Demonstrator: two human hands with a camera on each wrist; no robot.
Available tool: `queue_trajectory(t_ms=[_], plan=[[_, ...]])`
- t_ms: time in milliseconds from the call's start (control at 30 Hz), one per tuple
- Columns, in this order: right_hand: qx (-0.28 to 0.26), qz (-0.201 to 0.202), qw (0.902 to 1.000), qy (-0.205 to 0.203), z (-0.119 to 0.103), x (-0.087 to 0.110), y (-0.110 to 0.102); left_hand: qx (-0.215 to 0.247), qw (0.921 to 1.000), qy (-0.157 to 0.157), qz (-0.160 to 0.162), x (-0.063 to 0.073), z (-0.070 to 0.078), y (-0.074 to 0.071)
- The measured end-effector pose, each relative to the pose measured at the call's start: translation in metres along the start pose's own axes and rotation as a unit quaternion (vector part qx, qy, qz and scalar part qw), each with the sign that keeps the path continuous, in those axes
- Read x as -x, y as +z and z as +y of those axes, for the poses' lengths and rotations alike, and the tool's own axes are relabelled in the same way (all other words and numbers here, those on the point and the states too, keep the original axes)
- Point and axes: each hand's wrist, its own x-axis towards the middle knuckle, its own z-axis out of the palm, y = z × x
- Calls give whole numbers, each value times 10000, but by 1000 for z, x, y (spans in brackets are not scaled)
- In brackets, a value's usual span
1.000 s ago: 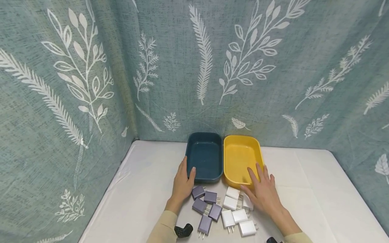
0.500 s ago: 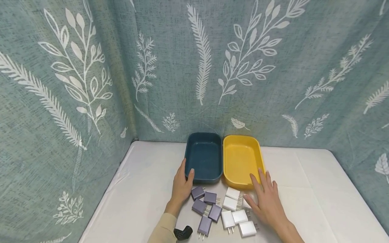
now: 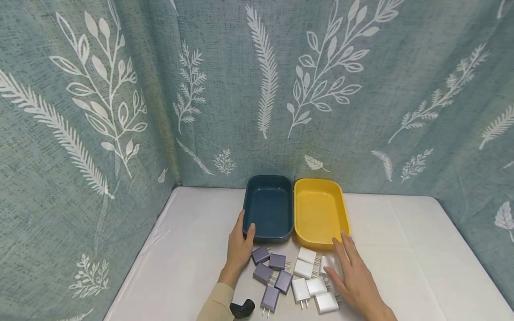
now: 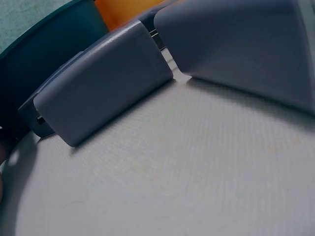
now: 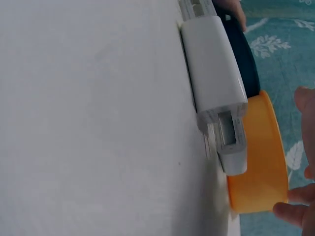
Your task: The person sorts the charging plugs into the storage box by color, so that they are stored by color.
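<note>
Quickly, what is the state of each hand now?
Left hand: open, at a near corner of the blue tray.
Right hand: open, at a near corner of the yellow tray.

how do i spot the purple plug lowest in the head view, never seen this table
On the white table, find the dark blue tray at the back. Five purple plugs lie in front of it; the lowest plug is beside a black object. It alone among the purple ones has prongs visibly pointing to the bottom of the picture.
</note>
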Motion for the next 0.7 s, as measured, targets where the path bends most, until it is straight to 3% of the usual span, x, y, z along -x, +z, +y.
queue_trajectory(t_ms=[133, 400, 700], plan=[[29, 21, 10000, 17, 0, 5, 0, 66, 10000, -2, 22, 0, 0, 0], [-43, 529, 9986, 12, 7, 12, -1, 160, 9998, -106, 36, 2, 1, 0], [-213, 400, 9986, 275, 4, 16, 1, 76, 9998, -152, 73, 0, -3, 1]])
